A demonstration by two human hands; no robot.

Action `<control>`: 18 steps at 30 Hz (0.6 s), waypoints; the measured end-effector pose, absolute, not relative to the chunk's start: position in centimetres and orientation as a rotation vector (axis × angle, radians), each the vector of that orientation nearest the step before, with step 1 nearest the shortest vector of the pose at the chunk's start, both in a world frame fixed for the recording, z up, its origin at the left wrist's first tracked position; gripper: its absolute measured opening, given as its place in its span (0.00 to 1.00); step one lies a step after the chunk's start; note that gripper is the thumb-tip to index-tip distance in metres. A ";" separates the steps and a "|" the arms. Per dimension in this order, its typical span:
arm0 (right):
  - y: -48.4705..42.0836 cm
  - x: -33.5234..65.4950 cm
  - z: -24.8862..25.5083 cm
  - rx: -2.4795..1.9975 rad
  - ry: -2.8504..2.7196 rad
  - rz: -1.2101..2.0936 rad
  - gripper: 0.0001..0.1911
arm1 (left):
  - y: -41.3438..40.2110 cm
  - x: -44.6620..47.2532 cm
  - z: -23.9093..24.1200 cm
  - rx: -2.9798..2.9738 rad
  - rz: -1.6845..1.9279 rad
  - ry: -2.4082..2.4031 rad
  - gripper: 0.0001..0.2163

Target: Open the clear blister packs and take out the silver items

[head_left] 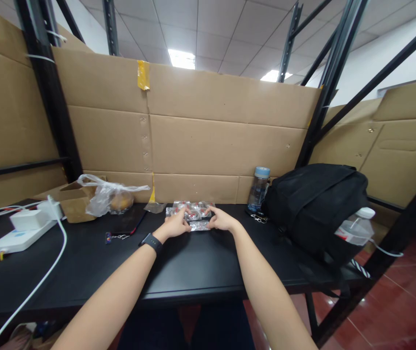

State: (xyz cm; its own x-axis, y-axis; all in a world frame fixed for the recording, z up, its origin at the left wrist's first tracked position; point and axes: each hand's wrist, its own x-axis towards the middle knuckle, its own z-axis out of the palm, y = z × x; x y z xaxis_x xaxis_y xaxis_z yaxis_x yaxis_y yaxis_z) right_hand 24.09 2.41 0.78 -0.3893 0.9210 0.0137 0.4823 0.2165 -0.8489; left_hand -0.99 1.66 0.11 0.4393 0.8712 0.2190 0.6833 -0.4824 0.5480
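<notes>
Item: clear plastic packets [192, 214], red-and-silver contents (too small to identify), on my tabletop [193, 262] left of the water bottle [258, 189]. Long axis left-right. My left hand [176, 225] and right hand [221, 221] pinch opposite ends, equally near.

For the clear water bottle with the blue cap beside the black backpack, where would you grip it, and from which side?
Probably around the middle of the clear water bottle with the blue cap, from its left. It stands upright, the black backpack crowds its right side and the cardboard wall stands close behind, while the black table on its left looks open.
</notes>
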 end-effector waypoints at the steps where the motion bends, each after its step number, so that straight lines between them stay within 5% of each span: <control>1: 2.3 24.0 0.9 -1.297 -2.009 1.042 0.25 | 1.4 -0.8 0.3 2.332 0.651 1.328 0.22; 5: 2.1 23.8 1.3 -1.363 -2.171 0.812 0.15 | 0.9 -0.2 0.4 2.463 0.559 1.302 0.18; 18: 2.1 23.3 1.1 -1.433 -2.311 0.542 0.18 | 0.7 -0.1 -0.1 2.661 0.417 1.345 0.22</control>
